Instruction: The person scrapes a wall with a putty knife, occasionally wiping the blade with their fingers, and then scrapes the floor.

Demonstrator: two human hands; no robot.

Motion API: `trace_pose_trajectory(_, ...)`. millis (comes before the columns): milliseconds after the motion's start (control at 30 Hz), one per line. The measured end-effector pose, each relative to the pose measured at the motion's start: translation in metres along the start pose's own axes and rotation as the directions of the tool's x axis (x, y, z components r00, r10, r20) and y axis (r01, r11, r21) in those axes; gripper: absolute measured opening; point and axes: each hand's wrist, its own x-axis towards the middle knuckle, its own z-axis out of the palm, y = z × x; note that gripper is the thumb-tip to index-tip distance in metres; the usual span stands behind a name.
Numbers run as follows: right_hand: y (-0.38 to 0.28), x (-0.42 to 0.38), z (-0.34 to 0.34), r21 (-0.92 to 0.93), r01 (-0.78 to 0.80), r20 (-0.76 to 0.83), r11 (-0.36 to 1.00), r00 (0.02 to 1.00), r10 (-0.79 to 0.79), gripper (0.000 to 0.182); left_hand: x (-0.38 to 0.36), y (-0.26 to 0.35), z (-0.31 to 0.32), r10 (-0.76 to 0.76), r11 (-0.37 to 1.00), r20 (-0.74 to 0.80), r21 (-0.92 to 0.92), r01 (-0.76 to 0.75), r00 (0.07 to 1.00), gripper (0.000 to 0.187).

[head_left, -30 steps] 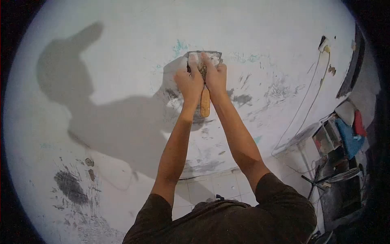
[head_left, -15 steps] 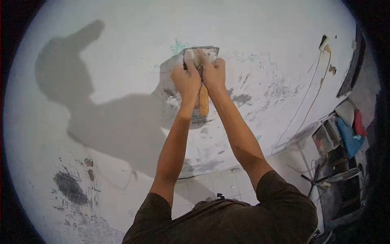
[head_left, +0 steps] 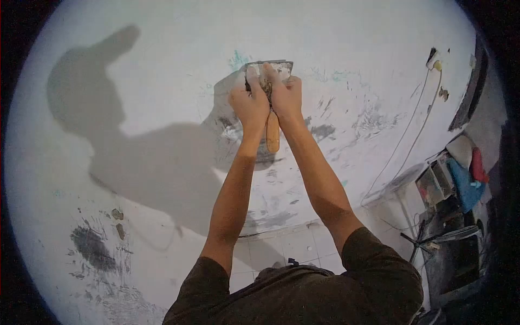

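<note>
Both my hands grip a wide scraper (head_left: 283,69), whose dirty, pale-smeared blade is at the white wall (head_left: 325,32). My left hand (head_left: 250,103) holds the blade's left side, its thumb laid on the blade face. On the right side, my right hand (head_left: 287,100) has its thumb on the face and its fingers curled behind. The wooden handle (head_left: 272,135) points down between my wrists. Around the blade the wall shows teal flecks (head_left: 236,59) and grey scuffed patches (head_left: 323,130). Whether the blade edge touches the wall is hard to see.
At the right, a cable (head_left: 414,130) hangs from a wall socket (head_left: 433,59). Lower right stand a rack with a blue cloth (head_left: 465,184) and a red cloth (head_left: 479,165). A tiled floor (head_left: 265,252) lies below. My shadow (head_left: 157,157) falls on the wall's left.
The scraper and both hands have shifted very slightly up and to the right. Both hands keep the same grip.
</note>
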Motion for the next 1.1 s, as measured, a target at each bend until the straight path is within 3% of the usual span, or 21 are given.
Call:
trace_pose_trajectory(33, -0.002, -0.004, 0.001, -0.005, 0.003, -0.017, 1.000, 1.000, -0.003, 0.039, -0.003, 0.000, -0.003, -0.020, 0.999, 0.002, 0.037, 0.020, 1.000, 0.041)
trace_pose_trajectory(67, 0.004, -0.003, 0.007, 0.141, 0.051, -0.062, 0.989, 0.997, -0.043, 0.040, -0.001, 0.000, -0.004, -0.020, 0.999, -0.002, 0.040, 0.020, 1.000, 0.041)
trace_pose_trajectory(167, 0.017, 0.011, 0.005, 0.048, 0.069, -0.045, 0.997, 0.997, -0.066, 0.040, 0.008, -0.002, -0.001, 0.116, 0.991, -0.029, 0.073, -0.114, 0.993, 0.040)
trace_pose_trajectory(200, -0.008, 0.002, 0.014, 0.086, 0.057, -0.085, 0.995, 0.995, -0.050, 0.042, 0.007, 0.001, -0.002, 0.112, 0.991, -0.028, 0.075, -0.109, 0.993, 0.040)
trace_pose_trajectory(300, -0.002, -0.001, 0.005, 0.021, 0.020, -0.051, 1.000, 0.999, -0.019, 0.042, 0.003, 0.011, -0.008, 0.006, 0.994, 0.029, 0.109, -0.009, 1.000, 0.044)
trace_pose_trajectory(333, 0.002, -0.004, 0.006, 0.073, 0.036, -0.050, 0.997, 0.998, -0.032, 0.042, 0.000, -0.003, 0.003, 0.131, 0.991, -0.105, 0.008, -0.131, 0.986, 0.046)
trace_pose_trajectory(367, 0.002, -0.003, 0.007, 0.078, 0.039, -0.047, 0.996, 0.998, -0.036, 0.042, 0.002, -0.003, 0.000, 0.137, 0.990, -0.108, 0.009, -0.137, 0.985, 0.046)
trace_pose_trajectory(433, 0.001, 0.004, 0.005, 0.029, 0.026, -0.035, 0.999, 0.999, -0.025, 0.042, 0.005, -0.002, -0.001, 0.007, 0.993, -0.004, 0.118, -0.007, 1.000, 0.043)
trace_pose_trajectory(500, 0.008, 0.007, 0.006, 0.095, 0.025, -0.027, 0.995, 0.999, -0.023, 0.043, 0.005, 0.002, 0.000, 0.004, 0.999, -0.013, 0.041, -0.003, 1.000, 0.042)
trace_pose_trajectory(567, 0.022, 0.010, 0.009, 0.021, 0.037, -0.185, 0.999, 0.982, -0.033, 0.040, 0.004, -0.005, 0.000, 0.058, 0.996, -0.029, 0.067, -0.056, 0.998, 0.045)
trace_pose_trajectory(600, 0.019, 0.007, 0.007, 0.068, 0.006, -0.148, 0.998, 0.989, 0.004, 0.037, 0.004, -0.007, 0.002, 0.151, 0.985, -0.072, 0.097, -0.143, 0.986, 0.049)
trace_pose_trajectory(633, 0.015, 0.006, 0.005, 0.072, 0.010, -0.146, 0.997, 0.989, 0.001, 0.037, 0.006, -0.009, 0.003, 0.156, 0.984, -0.073, 0.097, -0.148, 0.985, 0.049)
trace_pose_trajectory(700, -0.011, 0.000, 0.006, 0.170, -0.012, 0.024, 0.985, 1.000, 0.008, 0.034, 0.009, -0.009, 0.004, 0.169, 0.977, -0.059, 0.143, -0.160, 0.984, 0.049)
trace_pose_trajectory(733, -0.019, -0.002, 0.006, 0.148, -0.025, 0.019, 0.989, 1.000, 0.022, 0.034, 0.009, -0.005, 0.003, 0.034, 0.999, -0.013, 0.039, -0.033, 0.999, 0.048)
trace_pose_trajectory(767, -0.017, -0.002, 0.005, 0.146, -0.028, 0.022, 0.989, 0.999, 0.025, 0.034, 0.007, -0.006, 0.002, 0.030, 0.999, -0.016, 0.040, -0.029, 0.999, 0.048)
trace_pose_trajectory(900, -0.002, 0.001, 0.003, 0.105, 0.007, -0.029, 0.994, 1.000, -0.004, 0.033, 0.002, -0.004, 0.003, 0.192, 0.973, -0.083, 0.147, -0.179, 0.978, 0.049)
trace_pose_trajectory(967, -0.001, 0.006, 0.002, 0.112, -0.004, -0.009, 0.994, 1.000, 0.005, 0.025, 0.008, 0.002, 0.006, 0.128, 0.991, -0.079, 0.055, -0.124, 0.989, 0.047)
trace_pose_trajectory(1033, -0.001, 0.006, 0.000, 0.099, -0.018, -0.008, 0.995, 1.000, 0.019, 0.025, 0.005, 0.007, 0.001, 0.052, 0.992, -0.036, 0.118, -0.047, 0.998, 0.045)
trace_pose_trajectory(1100, 0.000, 0.004, -0.001, 0.082, -0.044, 0.005, 0.996, 0.999, 0.044, 0.025, 0.001, 0.017, -0.005, -0.131, 0.981, 0.060, 0.153, 0.121, 0.990, 0.043)
